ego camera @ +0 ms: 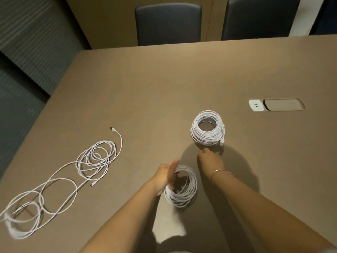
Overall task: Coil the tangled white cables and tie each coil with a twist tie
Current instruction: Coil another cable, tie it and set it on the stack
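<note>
Presently, the left hand (165, 177) held one coil (182, 188) in its grip; the right hand (209, 160), its grip unreadable, reached toward the finished coil (207, 127); tangled cable (73, 172) remained near the table's (164, 88) left edge.

Two cable coils (207, 127) (182, 189), one tangled cable (73, 172), two chairs (168, 24) (259, 17), two hands (166, 177) (209, 161).

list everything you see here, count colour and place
coiled cable on table: 1, white, right of centre, lying flat
coiled cable in hand: 1, white, near centre
tangled cables: count unclear, white, spread over the left of the table
table: 1, brown, fills the view
power socket panel: 1, white and brown, set into the table at right
chairs: 2, dark, beyond the far edge
bracelet: 1, gold, right wrist
left hand: 1, grips the near coil
right hand: 1, fingers by the far coil's near edge, grip unclear
</note>
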A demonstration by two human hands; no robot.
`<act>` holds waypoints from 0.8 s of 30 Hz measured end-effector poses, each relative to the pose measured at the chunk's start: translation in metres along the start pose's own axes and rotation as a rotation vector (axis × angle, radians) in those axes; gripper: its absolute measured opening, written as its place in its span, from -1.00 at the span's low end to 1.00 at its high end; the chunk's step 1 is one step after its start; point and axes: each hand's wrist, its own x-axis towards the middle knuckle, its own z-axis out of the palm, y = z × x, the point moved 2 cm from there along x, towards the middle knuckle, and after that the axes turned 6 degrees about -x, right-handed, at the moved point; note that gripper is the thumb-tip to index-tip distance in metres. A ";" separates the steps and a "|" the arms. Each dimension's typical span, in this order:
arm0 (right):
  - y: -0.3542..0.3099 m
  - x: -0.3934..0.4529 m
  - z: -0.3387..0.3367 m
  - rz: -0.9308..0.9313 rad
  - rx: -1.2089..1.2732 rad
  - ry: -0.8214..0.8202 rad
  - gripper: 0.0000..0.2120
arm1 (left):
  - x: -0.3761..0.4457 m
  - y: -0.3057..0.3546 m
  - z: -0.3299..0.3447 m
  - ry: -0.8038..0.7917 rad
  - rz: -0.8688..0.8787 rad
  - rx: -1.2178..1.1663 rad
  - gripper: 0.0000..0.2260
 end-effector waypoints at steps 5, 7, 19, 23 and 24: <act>0.001 0.002 0.001 -0.057 -0.174 -0.040 -0.86 | -0.009 0.010 -0.006 0.007 -0.014 -0.007 -0.51; 0.002 -0.001 -0.004 -0.114 -0.284 -0.018 -0.81 | -0.012 0.015 -0.007 0.021 -0.023 -0.005 -0.52; 0.017 -0.018 -0.062 0.093 0.748 0.272 -0.77 | -0.031 0.056 -0.001 0.065 0.019 -0.112 -0.50; 0.002 -0.036 -0.079 0.076 0.971 0.372 -0.81 | -0.046 0.070 0.000 0.122 0.078 -0.209 -0.54; -0.004 -0.040 -0.084 0.084 1.002 0.396 -0.81 | -0.048 0.075 0.000 0.151 0.099 -0.238 -0.54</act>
